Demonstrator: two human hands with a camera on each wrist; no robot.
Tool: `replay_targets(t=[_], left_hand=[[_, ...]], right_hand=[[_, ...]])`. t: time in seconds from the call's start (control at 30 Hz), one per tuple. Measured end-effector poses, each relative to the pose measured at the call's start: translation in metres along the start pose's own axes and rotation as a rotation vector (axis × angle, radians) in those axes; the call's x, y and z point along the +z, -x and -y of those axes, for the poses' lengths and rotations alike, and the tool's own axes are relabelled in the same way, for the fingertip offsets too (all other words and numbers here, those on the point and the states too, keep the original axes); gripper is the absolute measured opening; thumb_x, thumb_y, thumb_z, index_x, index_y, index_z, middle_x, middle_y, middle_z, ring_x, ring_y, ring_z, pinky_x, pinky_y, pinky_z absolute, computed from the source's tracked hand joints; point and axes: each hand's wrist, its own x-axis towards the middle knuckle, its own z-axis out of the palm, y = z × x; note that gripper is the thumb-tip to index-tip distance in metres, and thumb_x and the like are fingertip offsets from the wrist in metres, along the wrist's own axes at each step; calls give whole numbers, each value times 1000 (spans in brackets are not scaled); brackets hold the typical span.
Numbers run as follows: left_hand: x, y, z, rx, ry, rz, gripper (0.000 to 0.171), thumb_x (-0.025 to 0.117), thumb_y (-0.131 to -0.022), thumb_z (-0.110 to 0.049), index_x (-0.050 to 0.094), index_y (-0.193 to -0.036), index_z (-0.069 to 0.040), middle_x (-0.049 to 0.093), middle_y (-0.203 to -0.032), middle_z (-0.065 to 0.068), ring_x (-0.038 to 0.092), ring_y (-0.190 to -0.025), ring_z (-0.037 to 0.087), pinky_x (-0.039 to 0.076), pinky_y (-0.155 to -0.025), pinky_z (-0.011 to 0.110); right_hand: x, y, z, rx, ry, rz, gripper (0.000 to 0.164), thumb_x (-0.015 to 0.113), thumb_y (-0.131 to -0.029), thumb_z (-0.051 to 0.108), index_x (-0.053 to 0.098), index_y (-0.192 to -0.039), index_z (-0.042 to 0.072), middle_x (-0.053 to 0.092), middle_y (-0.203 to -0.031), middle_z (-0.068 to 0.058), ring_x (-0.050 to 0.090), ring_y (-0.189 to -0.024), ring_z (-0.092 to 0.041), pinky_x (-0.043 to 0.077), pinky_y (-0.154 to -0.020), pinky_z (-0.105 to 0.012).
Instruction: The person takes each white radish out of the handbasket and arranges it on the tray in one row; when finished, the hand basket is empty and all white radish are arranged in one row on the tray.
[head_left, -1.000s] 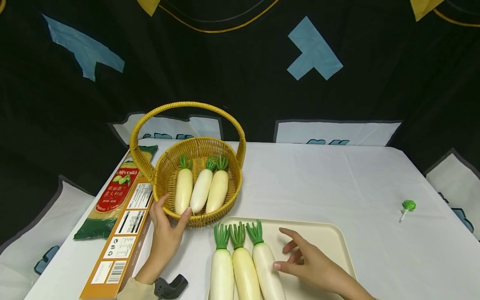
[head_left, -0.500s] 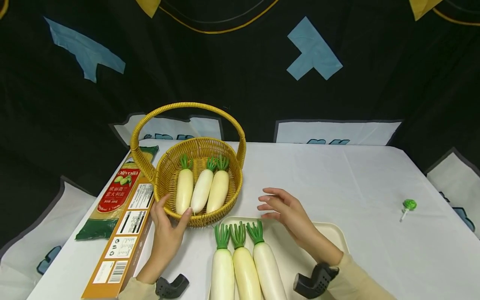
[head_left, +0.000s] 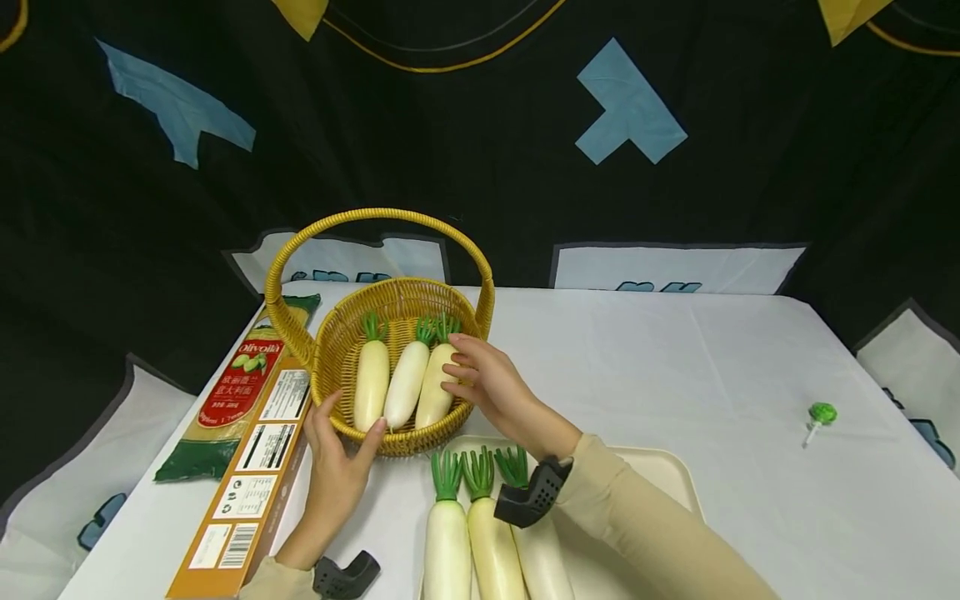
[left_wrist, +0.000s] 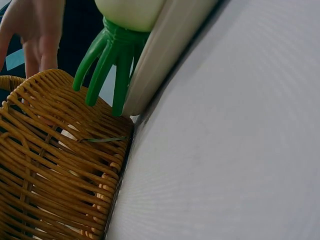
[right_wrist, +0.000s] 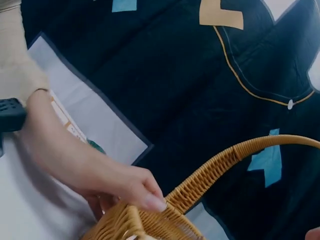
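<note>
Fingers parted, a right hand (head_left: 498,385) is hanging over a likely light, firm, slick radish (head_left: 431,396), best gripped mid-body, at four o'clock inside the basket (head_left: 397,296) a splayed left hand (head_left: 336,477) is touching.

Basket (head_left: 420,444): yellow wicker, round, hoop handle raised, standing on white cloth (head_left: 660,358). Radishes (head_left: 407,383) inside: three, pale, lying side by side, green tops toward far wall.

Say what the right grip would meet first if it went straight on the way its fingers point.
Likely the rightmost radish in the basket; the right grip partly covers it in the head view, though contact is unclear.
</note>
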Motion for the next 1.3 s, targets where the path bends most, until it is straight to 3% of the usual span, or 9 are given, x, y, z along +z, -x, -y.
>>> replay_targets(t=[0.07, 0.13, 0.3, 0.33, 0.5, 0.67, 0.93, 1.17, 1.3], left_hand=[[1, 0, 0, -5, -2, 7, 69, 63, -84, -22, 21, -135, -5, 15, -136, 24, 19, -129, 40, 22, -98, 61], [1, 0, 0, -9, -9, 14, 69, 63, -84, -24, 21, -136, -5, 14, -137, 24, 18, -129, 40, 21, -98, 62], [0, 0, 0, -11, -14, 13, 69, 62, -84, -24, 21, -136, -6, 14, -137, 24, 18, -129, 40, 22, -97, 63], [-1, 0, 0, -11, -13, 13, 69, 62, -84, -24, 21, -136, -6, 14, -137, 24, 18, -129, 40, 22, -97, 63], [-1, 0, 1, -8, -1, 12, 68, 62, -85, -23, 22, -136, -5, 16, -136, 24, 19, -129, 39, 22, -98, 60], [-2, 1, 1, -5, -2, 2, 68, 62, -85, -22, 22, -136, -5, 15, -136, 24, 21, -128, 40, 23, -97, 60], [-1, 1, 1, 1, -11, 4, 67, 62, -85, -23, 22, -136, -5, 14, -138, 24, 21, -128, 41, 24, -97, 60], [-3, 0, 1, -12, -23, 25, 69, 62, -85, -25, 20, -136, -6, 11, -139, 24, 18, -129, 41, 23, -97, 62], [-1, 0, 1, -10, -21, 22, 68, 62, -85, -25, 21, -136, -6, 12, -138, 24, 19, -129, 40, 23, -98, 61]], right_hand=[[6, -8, 2, 33, 24, -27, 58, 44, -94, 32, 23, -142, 9, 12, -149, -19, 23, -135, -36, 34, -104, -41], [12, -16, 2, 69, 51, -54, 54, 43, -94, 31, 27, -142, 12, 8, -151, -14, 26, -132, -36, 32, -104, -42], [25, -34, 3, 130, 82, -128, 49, 44, -93, 37, 37, -138, 18, 5, -153, -7, 14, -137, -36, 19, -105, -59], [27, -37, 3, 137, 78, -143, 51, 46, -91, 38, 38, -137, 18, 5, -153, -7, 4, -139, -34, 14, -106, -61], [33, -48, 1, 180, 97, -204, 61, 52, -88, 39, 34, -137, 9, 24, -148, -11, 26, -135, -28, 22, -109, -48], [32, -58, -6, 232, 97, -239, 47, 51, -89, 28, 44, -128, 2, 43, -133, -15, 46, -119, -27, 37, -101, -40], [29, -65, -8, 331, 69, -241, 41, 52, -88, 28, 51, -120, 3, 56, -114, -13, 54, -84, -20, 46, -83, -38], [27, -62, -11, 339, 115, -238, 43, 53, -87, 29, 48, -123, 6, 50, -123, -14, 54, -102, -25, 44, -86, -43], [27, -61, -10, 309, 150, -242, 57, 53, -88, 26, 33, -139, 15, 32, -144, -9, 40, -124, -30, 35, -97, -54]])
